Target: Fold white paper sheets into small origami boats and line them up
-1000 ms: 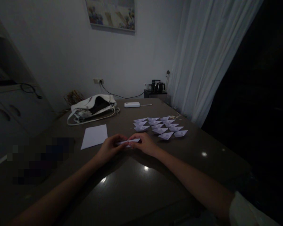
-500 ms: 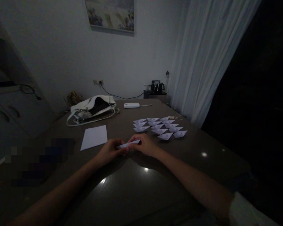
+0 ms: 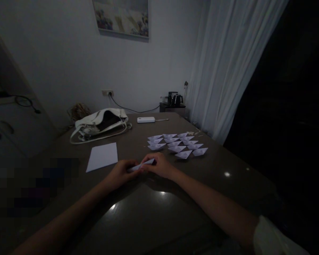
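Observation:
A small folded piece of white paper (image 3: 148, 162) is held between my two hands, just above the dark table. My left hand (image 3: 122, 170) grips its left end, thumb towards me and fingers behind. On the other end, my right hand (image 3: 158, 165) is closed with thumb and fingers pinching the paper. Parts of the folds are hidden behind the fingers. Beyond my right hand stand several white paper boats (image 3: 183, 154), grouped in rows. To the left of my left hand lies a stack of white paper sheets (image 3: 103, 157).
A white handbag (image 3: 99, 122) with its strap lies at the back left of the table (image 3: 138, 219). A white power bank (image 3: 146, 120) with a short cable lies at the back. Small scraps (image 3: 192, 133) lie behind the boats. A black kettle (image 3: 177, 100) stands beyond the table.
The folded paper is tilted slightly more, its right tip showing wider between my hands. Both hands keep their grip. The whole view has shifted a little, so things appear further left.

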`<control>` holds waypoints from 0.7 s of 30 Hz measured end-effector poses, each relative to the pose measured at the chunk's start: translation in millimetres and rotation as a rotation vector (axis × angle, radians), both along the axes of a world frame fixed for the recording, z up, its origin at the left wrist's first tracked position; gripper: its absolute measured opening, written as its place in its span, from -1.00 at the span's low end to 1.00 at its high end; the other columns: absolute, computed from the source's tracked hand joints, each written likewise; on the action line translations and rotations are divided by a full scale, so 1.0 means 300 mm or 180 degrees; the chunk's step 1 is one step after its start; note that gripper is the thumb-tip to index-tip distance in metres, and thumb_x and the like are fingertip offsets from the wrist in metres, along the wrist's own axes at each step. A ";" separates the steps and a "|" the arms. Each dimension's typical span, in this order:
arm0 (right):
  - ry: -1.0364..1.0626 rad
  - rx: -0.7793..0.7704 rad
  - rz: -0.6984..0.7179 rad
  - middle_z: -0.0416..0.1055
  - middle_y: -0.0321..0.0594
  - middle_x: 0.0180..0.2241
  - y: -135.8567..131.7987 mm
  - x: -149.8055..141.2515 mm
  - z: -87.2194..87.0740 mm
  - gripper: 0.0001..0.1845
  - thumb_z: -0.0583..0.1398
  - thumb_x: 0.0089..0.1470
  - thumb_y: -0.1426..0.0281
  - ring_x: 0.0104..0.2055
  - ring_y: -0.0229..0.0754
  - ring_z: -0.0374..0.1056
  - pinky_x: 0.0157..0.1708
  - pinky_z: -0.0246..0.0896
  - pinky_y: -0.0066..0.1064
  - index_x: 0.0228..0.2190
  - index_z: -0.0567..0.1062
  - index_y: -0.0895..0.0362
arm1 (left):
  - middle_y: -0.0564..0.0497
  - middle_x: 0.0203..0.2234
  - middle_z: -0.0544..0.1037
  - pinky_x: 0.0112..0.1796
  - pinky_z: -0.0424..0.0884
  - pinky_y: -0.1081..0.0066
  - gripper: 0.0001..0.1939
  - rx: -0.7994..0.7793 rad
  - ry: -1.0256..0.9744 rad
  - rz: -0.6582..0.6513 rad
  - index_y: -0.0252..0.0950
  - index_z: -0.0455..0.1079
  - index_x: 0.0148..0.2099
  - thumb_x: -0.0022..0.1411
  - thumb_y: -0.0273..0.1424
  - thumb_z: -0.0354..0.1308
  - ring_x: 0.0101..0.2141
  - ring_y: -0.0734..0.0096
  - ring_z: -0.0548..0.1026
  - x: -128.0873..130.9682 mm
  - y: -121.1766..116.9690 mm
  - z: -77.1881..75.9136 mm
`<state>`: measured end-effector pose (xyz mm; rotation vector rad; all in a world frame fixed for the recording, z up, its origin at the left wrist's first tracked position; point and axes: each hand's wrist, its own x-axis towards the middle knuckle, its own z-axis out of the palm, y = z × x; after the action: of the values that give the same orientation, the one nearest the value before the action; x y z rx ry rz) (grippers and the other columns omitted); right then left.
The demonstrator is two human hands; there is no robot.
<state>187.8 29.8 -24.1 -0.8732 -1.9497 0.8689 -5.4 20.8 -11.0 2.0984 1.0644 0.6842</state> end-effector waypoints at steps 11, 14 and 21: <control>0.0483 -0.0987 0.0361 0.42 -0.25 -0.51 0.023 0.004 -0.015 -0.73 0.26 -0.07 0.26 -0.58 -0.35 0.26 -0.59 0.13 -0.53 -0.39 0.49 0.24 | 0.05 -0.58 0.49 -0.55 0.30 0.49 -0.63 -0.0190 -0.0422 0.0381 -0.36 0.46 -0.34 0.05 -0.11 0.18 -0.53 0.32 0.43 -0.006 0.011 -0.002; 0.0404 -0.0963 0.0353 0.43 -0.23 -0.51 0.022 0.005 -0.017 -0.67 0.26 -0.07 0.20 -0.58 -0.35 0.25 -0.59 0.11 -0.54 -0.40 0.50 0.25 | 0.05 -0.57 0.47 -0.54 0.28 0.49 -0.61 -0.0219 -0.0402 0.0324 -0.38 0.45 -0.33 0.05 -0.10 0.17 -0.52 0.34 0.42 -0.009 0.018 -0.009; 0.0360 -0.0906 0.0538 0.43 -0.25 -0.58 0.012 0.010 -0.001 -0.70 0.27 -0.10 0.23 -0.59 -0.34 0.25 -0.60 0.11 -0.53 -0.46 0.52 0.26 | 0.09 -0.61 0.42 -0.53 0.24 0.52 -0.60 -0.0532 -0.0385 0.0016 -0.38 0.42 -0.34 0.10 -0.09 0.14 -0.56 0.44 0.37 -0.010 0.022 -0.025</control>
<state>190.9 33.4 -24.3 -0.8074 -1.8477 1.2914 -8.3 27.4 -18.5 1.8886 1.0241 0.6909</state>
